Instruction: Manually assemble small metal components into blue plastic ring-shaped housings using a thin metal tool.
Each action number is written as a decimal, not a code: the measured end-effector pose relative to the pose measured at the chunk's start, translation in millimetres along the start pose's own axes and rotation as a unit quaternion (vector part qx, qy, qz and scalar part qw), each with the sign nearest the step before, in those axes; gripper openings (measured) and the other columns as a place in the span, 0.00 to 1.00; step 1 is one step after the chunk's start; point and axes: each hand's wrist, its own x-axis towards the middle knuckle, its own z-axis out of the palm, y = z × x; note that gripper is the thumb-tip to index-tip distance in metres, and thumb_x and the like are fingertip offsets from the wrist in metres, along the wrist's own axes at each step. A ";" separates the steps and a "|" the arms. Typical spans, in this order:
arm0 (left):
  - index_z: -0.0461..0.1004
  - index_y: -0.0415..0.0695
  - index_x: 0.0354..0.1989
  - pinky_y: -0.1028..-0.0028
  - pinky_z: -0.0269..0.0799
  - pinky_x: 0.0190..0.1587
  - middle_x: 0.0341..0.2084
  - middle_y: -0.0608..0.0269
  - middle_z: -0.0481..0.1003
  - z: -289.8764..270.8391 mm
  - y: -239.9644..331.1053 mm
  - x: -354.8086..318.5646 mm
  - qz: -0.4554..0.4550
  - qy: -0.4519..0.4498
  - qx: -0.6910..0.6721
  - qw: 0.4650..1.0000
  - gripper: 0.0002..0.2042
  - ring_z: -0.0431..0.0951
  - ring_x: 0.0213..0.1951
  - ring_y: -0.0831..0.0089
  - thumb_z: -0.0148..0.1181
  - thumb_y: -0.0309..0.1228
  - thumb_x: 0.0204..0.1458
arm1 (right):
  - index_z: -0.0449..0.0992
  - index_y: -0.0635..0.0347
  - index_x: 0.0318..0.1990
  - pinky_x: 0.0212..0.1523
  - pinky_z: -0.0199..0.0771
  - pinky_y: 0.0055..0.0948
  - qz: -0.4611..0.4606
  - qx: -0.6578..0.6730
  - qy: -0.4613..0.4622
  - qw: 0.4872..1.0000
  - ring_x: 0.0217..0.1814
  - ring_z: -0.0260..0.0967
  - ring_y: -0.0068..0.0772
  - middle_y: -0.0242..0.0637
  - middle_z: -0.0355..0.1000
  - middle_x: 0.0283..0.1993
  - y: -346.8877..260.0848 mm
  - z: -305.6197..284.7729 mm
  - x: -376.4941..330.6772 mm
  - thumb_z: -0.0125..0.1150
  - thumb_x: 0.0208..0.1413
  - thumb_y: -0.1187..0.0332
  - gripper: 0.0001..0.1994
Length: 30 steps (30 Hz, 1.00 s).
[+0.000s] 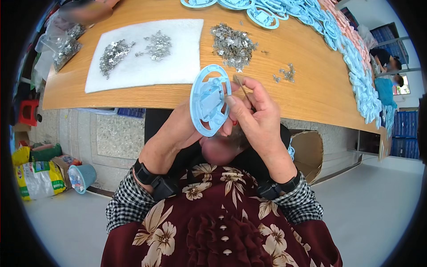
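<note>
My left hand (178,127) is closed around a light blue plastic piece (212,99), an oval ring with a moulded centre like a toy steering wheel. The piece is tilted up in front of the table's near edge. My right hand (260,118) pinches a thin metal tool (243,90) like tweezers between thumb and fingers, beside the ring's right rim. Whether the tool's tip holds anything is too small to tell. Beyond my hands lies a heap of small metal clips (232,44), with a smaller cluster of them (289,73) to its right.
A white foam sheet (187,73) carries two piles of metal pieces. Many blue rings (262,17) and pink pieces (356,35) line the table's far and right sides. A clear bag of parts (66,51) sits left; a cardboard box (310,153) stands below the table.
</note>
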 end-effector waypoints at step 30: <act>0.61 0.42 0.67 0.72 0.71 0.52 0.56 0.57 0.67 25.1 18.2 3.8 0.126 0.111 0.356 0.919 0.24 0.70 0.56 0.71 0.51 0.33 0.62 | 0.76 0.66 0.44 0.31 0.68 0.18 -0.087 -0.060 0.024 0.994 0.30 0.65 0.13 0.27 0.72 0.30 -10.4 -46.5 -20.3 0.61 0.59 0.74 0.08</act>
